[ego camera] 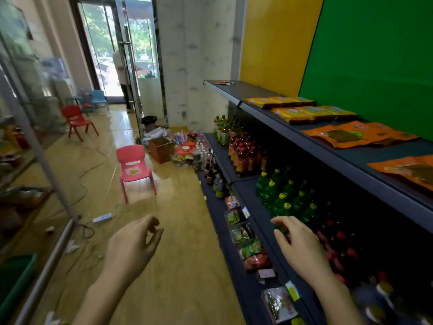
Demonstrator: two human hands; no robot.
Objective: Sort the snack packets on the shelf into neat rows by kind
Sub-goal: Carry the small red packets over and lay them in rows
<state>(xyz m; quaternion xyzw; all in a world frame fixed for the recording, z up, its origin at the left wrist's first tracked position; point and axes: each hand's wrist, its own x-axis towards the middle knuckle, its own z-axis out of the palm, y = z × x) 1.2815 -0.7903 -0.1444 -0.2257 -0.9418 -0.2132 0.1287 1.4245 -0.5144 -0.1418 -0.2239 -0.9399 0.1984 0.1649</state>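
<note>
Nearest us, our left hand (133,245) hangs over the floor, fingers loosely curled, holding nothing. Our right hand (302,249) hovers at the middle shelf (248,191) edge, fingers relaxed, empty; we cannot tell whether the fingertips touch the green bottles (278,198). Mixed small packets (248,245) line the lowest shelf (215,207). On the top shelf (379,156), orange snack packets (358,134) lie flat, overlapping; farther along, yellow snack packets (304,111) lie in two rows. Beyond stands a pink chair (134,165).

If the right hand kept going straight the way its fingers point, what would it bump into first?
Probably the green bottles with yellow caps just ahead of the right hand, though depth is unclear.
</note>
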